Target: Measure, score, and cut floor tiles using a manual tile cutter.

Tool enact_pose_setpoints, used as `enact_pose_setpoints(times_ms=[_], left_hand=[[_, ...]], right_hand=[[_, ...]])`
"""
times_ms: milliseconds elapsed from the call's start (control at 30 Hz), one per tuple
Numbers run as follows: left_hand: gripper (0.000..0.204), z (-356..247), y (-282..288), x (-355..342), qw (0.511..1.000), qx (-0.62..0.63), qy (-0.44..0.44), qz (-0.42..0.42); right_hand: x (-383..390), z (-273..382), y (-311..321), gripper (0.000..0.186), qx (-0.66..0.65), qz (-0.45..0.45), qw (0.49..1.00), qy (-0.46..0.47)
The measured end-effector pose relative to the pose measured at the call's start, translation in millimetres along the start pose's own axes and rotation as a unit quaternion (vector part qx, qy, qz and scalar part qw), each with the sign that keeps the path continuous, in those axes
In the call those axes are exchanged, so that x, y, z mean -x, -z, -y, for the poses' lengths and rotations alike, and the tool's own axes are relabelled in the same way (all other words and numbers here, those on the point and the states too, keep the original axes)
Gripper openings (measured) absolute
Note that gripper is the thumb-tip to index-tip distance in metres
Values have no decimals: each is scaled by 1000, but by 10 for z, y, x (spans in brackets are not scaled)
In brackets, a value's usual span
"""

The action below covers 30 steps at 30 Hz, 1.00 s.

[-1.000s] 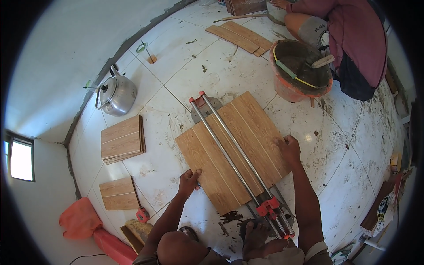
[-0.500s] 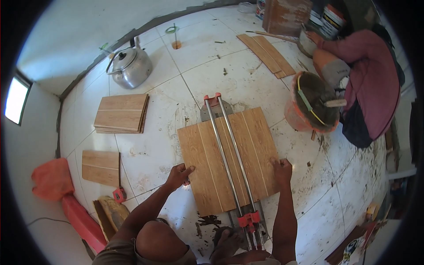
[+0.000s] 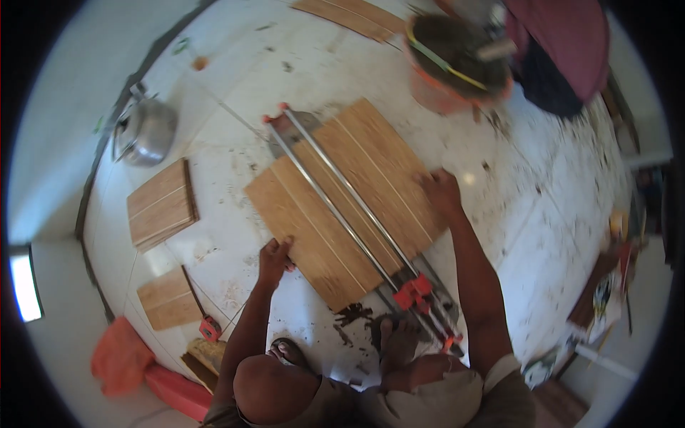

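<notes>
A square wood-patterned tile [image 3: 385,164] lies under the two chrome rails [image 3: 342,187] of a manual tile cutter. The cutter's red carriage [image 3: 414,292] sits at the near end of the rails, close to my feet. My left hand [image 3: 275,261] is closed on the tile's left edge, thumb on top. Opposite it, my right hand [image 3: 440,191] grips the right edge, its fingertips over the surface. Both forearms reach in from below, beside my bent knees.
Stacked wood-patterned tiles [image 3: 158,205], a smaller piece [image 3: 165,299], a red tape measure [image 3: 209,328] and a kettle [image 3: 151,130] stand left. An orange bucket of grey mix [image 3: 434,89] is at far right, beside a crouching co-worker in a maroon top [image 3: 564,43]. Long strips [image 3: 349,17] lie far off.
My view has turned and shifted, so the cutter and tile appear more slanted. Both hands remain on the tile's edges. Less of the co-worker shows.
</notes>
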State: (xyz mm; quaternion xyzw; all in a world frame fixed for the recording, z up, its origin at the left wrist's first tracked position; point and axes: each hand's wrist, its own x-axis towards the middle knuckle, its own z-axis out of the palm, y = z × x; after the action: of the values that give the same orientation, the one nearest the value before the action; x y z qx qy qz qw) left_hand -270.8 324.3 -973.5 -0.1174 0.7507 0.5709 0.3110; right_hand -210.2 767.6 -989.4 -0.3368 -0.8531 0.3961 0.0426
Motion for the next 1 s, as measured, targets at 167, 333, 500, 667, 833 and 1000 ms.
enact_pose_setpoints(times_ms=[167,333,500,667,833,1000], left_hand=[[40,27,-45,-32,999,-31,-5,7],[41,95,-17,-29,999,-33,-1,13],[38,72,18,-6,1000,-14,-3,12],[37,36,30,-15,1000,-8,-1,12],[37,29,-5,-19,1000,0,-6,16],[37,117,20,-49,1000,3,-12,3]], right_hand=[[16,12,44,56,-21,29,996,-77],[129,31,64,57,-27,37,995,-94],[167,69,31,56,-23,29,995,-88],[116,126,17,57,-21,29,995,-94],[98,208,96,56,9,44,992,-121],[666,-139,418,54,47,-154,985,56]])
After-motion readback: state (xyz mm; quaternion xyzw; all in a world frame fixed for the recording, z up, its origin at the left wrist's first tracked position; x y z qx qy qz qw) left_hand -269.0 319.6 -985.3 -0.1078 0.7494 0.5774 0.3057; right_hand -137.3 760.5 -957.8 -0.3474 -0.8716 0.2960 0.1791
